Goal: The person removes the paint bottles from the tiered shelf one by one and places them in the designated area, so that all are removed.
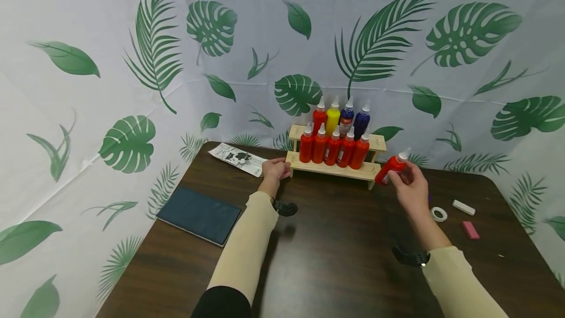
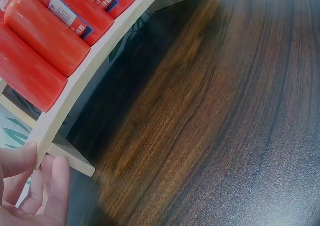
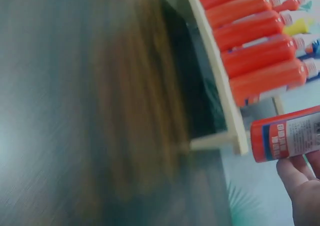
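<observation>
A two-tier wooden rack stands against the back of the table. Several red paint bottles with white nozzle caps line its front tier. Behind them on the upper tier are a red bottle, a yellow bottle and two dark blue bottles. My left hand pinches the left end of the front shelf between thumb and fingers, as the left wrist view confirms. Just off the rack's right end, my right hand grips a labelled red paint bottle, tilted, its nozzle pointing up and right.
Left of the rack lies a printed sheet in clear wrap, and nearer me a dark blue notebook. To the right are a roll of white tape, a white block and a pink eraser. A leaf-patterned curtain hangs behind the table.
</observation>
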